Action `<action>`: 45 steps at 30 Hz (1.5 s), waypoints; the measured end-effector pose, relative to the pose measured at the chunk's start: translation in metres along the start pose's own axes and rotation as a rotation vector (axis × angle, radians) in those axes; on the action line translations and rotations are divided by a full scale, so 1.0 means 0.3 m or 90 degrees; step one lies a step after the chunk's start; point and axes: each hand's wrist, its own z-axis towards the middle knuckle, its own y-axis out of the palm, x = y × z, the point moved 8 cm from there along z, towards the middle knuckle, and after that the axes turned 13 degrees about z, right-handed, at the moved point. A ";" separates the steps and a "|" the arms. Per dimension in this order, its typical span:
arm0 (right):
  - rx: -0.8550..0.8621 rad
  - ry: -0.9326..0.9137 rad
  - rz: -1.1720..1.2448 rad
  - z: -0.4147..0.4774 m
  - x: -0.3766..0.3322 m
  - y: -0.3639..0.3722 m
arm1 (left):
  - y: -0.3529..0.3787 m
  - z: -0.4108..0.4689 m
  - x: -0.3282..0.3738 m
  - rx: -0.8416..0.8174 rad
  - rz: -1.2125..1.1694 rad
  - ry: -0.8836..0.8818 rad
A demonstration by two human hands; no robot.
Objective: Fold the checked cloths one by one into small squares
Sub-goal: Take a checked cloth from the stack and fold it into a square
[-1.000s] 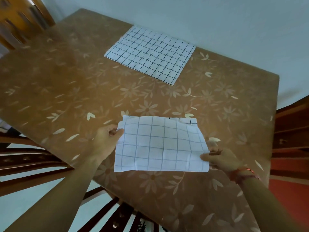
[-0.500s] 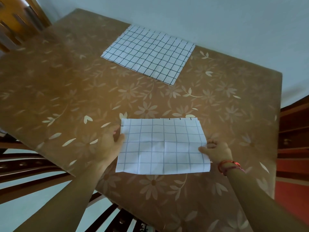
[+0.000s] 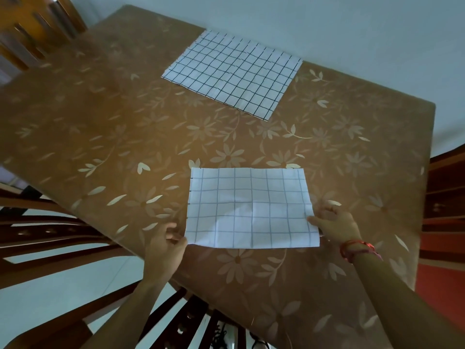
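Note:
A white checked cloth (image 3: 251, 210), folded in half into a rectangle, lies flat on the brown flowered table (image 3: 125, 137) near me. My left hand (image 3: 164, 245) pinches its near left corner. At the near right edge my right hand (image 3: 334, 224), with a red thread at the wrist, grips the cloth with thumb on top. A second checked cloth (image 3: 234, 71) with darker lines lies spread flat at the table's far edge, out of reach of both hands.
Dark wooden chair backs (image 3: 50, 238) stand at the table's left and near sides, and another chair (image 3: 32, 28) at the far left corner. A pale wall runs behind the table. A red wooden cabinet (image 3: 445, 202) is on the right.
The lifted upper layer has been laid down flat with its edges lined up. Both hands have slid from the cloth's middle sides toward me to its near corners.

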 end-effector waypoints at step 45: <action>-0.221 -0.415 -0.569 -0.494 0.060 0.476 | 0.387 -0.365 0.158 -0.135 0.512 0.584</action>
